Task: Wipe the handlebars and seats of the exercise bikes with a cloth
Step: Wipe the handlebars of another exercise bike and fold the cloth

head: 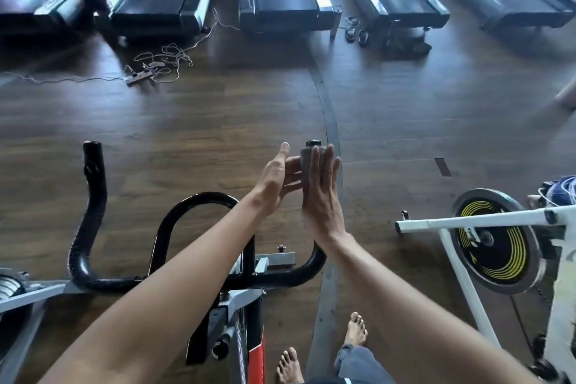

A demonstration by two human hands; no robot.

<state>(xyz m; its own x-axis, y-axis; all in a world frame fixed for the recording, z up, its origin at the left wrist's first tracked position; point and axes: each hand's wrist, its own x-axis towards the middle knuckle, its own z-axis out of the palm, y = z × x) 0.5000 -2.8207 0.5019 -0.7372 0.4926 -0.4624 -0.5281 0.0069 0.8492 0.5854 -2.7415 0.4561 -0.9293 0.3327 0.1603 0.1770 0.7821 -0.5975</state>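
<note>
**Operator:** Which step is in hand?

**Technician:** Handlebar wiping. The cloth (307,165) is at frame centre, laid against one upright end of the handlebars (93,178), just below that end's cap (313,143). The left hand (277,178) and right hand (324,196) sandwich it. Fingers are straight and palms flat, pressing inward from either side. Neither hand appears to pinch the cloth or curl round it.

**Operator:** What does the next move call for?

**Technician:** Judging from this position, apply even inward pressure and draw both palms down the tube toward the bend at lower centre, so the cloth does not slip free. Whether the other upright, at middle left, has been wiped cannot be told. The seat is out of view. The white bike (467,221) at the right edge would need the same treatment.
</note>
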